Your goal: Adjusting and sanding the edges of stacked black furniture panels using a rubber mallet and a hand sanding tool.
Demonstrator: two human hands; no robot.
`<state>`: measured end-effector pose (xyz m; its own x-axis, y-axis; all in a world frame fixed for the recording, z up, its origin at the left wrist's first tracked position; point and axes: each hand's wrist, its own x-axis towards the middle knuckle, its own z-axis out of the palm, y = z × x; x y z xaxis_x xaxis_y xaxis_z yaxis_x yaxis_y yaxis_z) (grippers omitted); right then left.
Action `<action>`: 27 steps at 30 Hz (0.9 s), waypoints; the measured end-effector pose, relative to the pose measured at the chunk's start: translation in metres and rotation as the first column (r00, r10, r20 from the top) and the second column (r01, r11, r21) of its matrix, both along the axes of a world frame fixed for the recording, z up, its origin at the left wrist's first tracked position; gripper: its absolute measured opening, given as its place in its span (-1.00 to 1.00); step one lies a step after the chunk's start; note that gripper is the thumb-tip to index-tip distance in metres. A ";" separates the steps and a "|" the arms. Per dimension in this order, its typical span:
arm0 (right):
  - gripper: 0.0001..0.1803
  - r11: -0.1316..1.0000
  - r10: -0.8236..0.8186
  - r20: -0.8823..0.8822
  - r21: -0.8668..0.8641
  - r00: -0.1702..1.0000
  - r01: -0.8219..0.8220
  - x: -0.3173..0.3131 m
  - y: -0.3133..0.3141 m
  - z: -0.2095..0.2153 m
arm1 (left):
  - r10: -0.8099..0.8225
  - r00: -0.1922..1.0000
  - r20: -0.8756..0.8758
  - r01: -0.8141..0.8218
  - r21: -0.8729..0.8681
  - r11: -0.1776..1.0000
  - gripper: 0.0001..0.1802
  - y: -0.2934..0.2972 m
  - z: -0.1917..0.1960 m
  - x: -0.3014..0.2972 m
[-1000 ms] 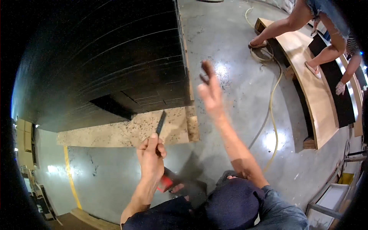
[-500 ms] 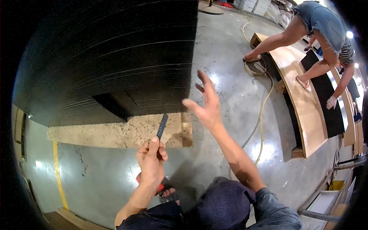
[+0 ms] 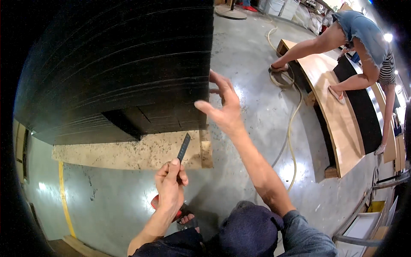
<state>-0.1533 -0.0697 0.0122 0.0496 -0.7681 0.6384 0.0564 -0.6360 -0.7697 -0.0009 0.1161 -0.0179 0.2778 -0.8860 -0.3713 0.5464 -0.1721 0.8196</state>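
Note:
My left hand [image 3: 171, 182] is closed on the lower end of a dark, flat snap-off knife blade [image 3: 183, 147], pinched under the thumb, with the slanted tip pointing up and away. Beyond it is a large black grooved panel [image 3: 141, 60] with a dark slot-like opening low on it. My right hand [image 3: 226, 110] is held up at the panel's right edge, fingers and thumb apart, with nothing in it. Whether those fingertips touch the panel I cannot tell. Below the panel, a pale wooden base [image 3: 124, 154] is strewn with dark crumbs.
A red object [image 3: 155, 201] lies beside my foot. To the right, a co-worker stoops over a long curved wooden piece [image 3: 334, 98] with black sheeting [image 3: 364, 115], one foot on it. A pale hose [image 3: 292, 132] crosses the grey floor. Yellow tape [image 3: 64, 197] marks the left side.
My right hand has moved left to the panel's edge. My left hand still holds the blade and sits slightly lower. The co-worker's arm has reached farther down the curved piece.

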 end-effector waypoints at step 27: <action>-0.63 0.909 0.088 0.210 0.383 0.974 -0.165 -0.021 0.033 0.013 | -0.187 0.976 0.107 0.204 -0.170 0.964 -0.67 -0.070 0.042 -0.019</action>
<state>-0.1745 -0.0365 0.0252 0.0741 -0.9539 0.2908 0.2809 -0.2598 -0.9239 -0.0198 0.0464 0.0241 0.1172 -0.9761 -0.1830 0.4400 -0.1141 0.8907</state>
